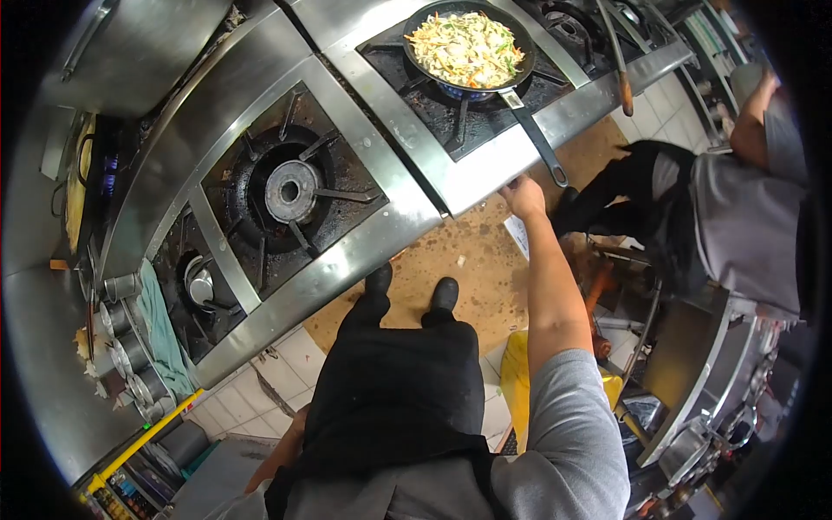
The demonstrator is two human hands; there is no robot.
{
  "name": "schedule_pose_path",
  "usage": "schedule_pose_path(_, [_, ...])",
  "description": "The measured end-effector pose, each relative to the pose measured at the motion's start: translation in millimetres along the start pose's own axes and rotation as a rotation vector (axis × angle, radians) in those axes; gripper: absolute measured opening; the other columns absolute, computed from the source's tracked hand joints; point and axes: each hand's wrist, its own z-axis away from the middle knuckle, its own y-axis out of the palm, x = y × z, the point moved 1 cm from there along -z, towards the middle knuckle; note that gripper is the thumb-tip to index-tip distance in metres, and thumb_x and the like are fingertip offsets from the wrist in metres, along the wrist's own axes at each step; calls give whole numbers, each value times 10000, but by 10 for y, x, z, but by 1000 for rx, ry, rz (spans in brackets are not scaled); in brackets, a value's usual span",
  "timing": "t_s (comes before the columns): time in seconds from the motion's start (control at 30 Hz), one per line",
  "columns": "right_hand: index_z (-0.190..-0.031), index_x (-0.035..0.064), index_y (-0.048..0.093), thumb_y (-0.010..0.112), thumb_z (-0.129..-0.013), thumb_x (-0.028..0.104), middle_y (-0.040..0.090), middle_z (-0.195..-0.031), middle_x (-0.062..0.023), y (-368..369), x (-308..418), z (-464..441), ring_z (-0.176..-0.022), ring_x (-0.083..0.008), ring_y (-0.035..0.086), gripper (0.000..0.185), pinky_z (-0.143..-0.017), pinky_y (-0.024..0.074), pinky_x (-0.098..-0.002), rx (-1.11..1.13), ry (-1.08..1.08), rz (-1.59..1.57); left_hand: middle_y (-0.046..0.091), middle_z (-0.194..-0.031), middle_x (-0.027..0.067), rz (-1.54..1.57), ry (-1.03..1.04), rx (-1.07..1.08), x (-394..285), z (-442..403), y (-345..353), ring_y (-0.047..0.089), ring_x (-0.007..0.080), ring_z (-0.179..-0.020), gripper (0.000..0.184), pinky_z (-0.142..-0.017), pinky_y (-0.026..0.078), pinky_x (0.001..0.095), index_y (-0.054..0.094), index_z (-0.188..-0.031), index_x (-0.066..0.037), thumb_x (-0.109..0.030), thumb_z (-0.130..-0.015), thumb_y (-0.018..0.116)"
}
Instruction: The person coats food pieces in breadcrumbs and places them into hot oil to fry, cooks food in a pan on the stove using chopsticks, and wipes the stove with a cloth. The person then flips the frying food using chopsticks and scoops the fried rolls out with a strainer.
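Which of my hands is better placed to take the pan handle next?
Likely your right hand: it's at the stove's front edge, near the pan handle, its arm stretched forward. Your left hand is low by your side, mostly hidden and much farther off.

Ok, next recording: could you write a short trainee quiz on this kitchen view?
1. What does the frying pan hold?
2. True or false: the person's right hand is gripping the pan's handle.
3. What colour is the cloth beside the metal containers?
A) Red
B) Teal
C) White

Key:
1. A pale shredded mix with orange and green pieces.
2. False; it is at the stove's front edge, apart from the handle.
3. B.
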Motion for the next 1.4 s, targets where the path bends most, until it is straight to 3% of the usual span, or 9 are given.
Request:
schedule_pose_path(0.3, [-1149,-27,669,794,-838,371,756,-973,-127,-322,-334,219,-892,-285,712,521,-825,546,-378,-241,147,-146,637,-1314,176,-178,90,11,39,73,37,611,242,-1167,696,-1031,469,358,528,-1344,115,-273,-836,805])
schedule_pose_path(0.4, [-1116,40,694,672,-957,298,716,-934,-54,-834,-669,345,-798,-118,636,303,-705,516,-286,-808,250,-1133,671,-1258,179,-321,-50,-69,-334,11,287,642,250,-1120,617,-994,489,354,587,-1286,91,-297,-846,778])
schedule_pose_path(0.47, [-1164,57,685,637,-979,322,708,-921,-47,-1473,-92,698,-730,-94,614,327,-648,497,-281,-755,76,-1081,691,-1222,187,-432,-197,-124,-469,-34,351,662,255,-1091,565,-971,500,352,626,-1246,74,-311,-854,758])
schedule_pose_path(0.6, [-1244,10,648,627,-968,389,724,-985,-94,-1852,861,635,-727,-156,672,469,-639,521,-290,125,-110,-355,728,-1106,200,-869,-160,-82,-615,-342,310,696,276,-1016,478,-905,524,353,691,-1148,27,-364,-874,711])
schedule_pose_path(0.67, [-1348,-33,545,633,-966,349,704,-866,-98,-1621,1192,625,-582,-170,602,547,-485,471,-332,223,36,-648,731,-1081,205,-885,-74,-69,-978,-570,360,699,282,-1009,481,-890,530,355,699,-1133,19,-393,-884,693])
schedule_pose_path(0.93, [-1062,36,576,647,-971,296,534,-743,-43,-1264,1511,938,-446,-115,401,284,-387,318,-302,165,161,-828,723,-1115,190,-798,25,-126,-1683,-1120,483,704,291,-993,415,-869,534,379,700,-1154,-17,-363,-1003,527])
schedule_pose_path(1.13, [-996,2,678,640,-987,425,622,-793,-55,-925,1343,807,-537,-148,466,425,-456,388,-332,-28,232,-767,731,-1094,193,-824,17,53,-1754,-1631,106,705,307,-1015,383,-875,536,392,703,-1156,-31,-331,-1008,516])
schedule_pose_path(1.27, [-954,-39,712,605,-984,441,681,-812,-164,-790,1342,782,-743,-237,629,493,-717,497,-384,-179,214,-717,731,-1094,194,-797,-64,32,-1938,-1727,126,705,309,-1017,383,-876,536,393,703,-1155,-31,-333,-1005,521])
schedule_pose_path(1.4, [-919,-12,654,596,-1007,426,557,-684,-31,-1057,1253,856,-527,-127,444,450,-489,380,-313,-54,256,-757,731,-1094,195,-808,-101,0,-2062,-1821,175,705,311,-1020,383,-877,537,394,703,-1154,-30,-335,-1001,527])
